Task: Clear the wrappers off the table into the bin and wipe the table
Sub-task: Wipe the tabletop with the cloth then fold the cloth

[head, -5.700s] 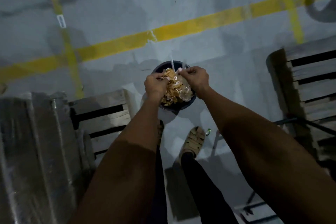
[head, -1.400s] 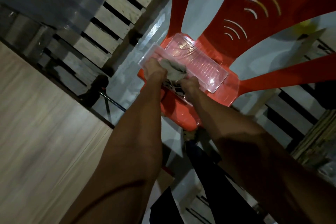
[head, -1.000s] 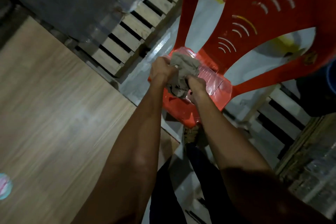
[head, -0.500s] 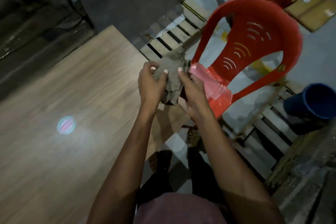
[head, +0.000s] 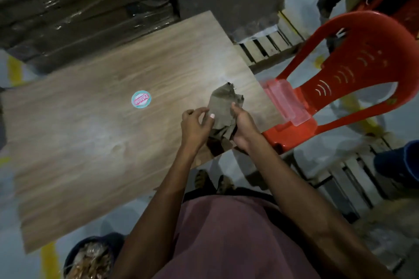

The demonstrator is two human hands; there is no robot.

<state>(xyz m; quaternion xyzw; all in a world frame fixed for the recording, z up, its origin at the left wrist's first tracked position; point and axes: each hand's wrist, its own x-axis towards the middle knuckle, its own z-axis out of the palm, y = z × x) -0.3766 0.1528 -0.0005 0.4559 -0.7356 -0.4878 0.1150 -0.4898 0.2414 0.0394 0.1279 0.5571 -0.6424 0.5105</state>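
Wrappers (head: 90,260) lie heaped in the dark bin (head: 74,253), on the floor well below and to the left of the fingers, so the clearing half of the task looks done. In the head view, the only one, both hands meet over the near right corner of the wooden table (head: 90,142). The right hand (head: 243,128) has its fingers closed around the lower part of a grey-green cloth (head: 223,108), while the left hand (head: 195,125) pinches the cloth's near edge between thumb and forefinger, its other fingers loosely curled. The cloth stands up crumpled between them, probably being gathered into a pad for wiping. A round sticker (head: 141,99) sits on the tabletop to the left of the fingers. Just right of them stands a red chair (head: 353,70) with a clear plastic tray (head: 283,99) on its seat.
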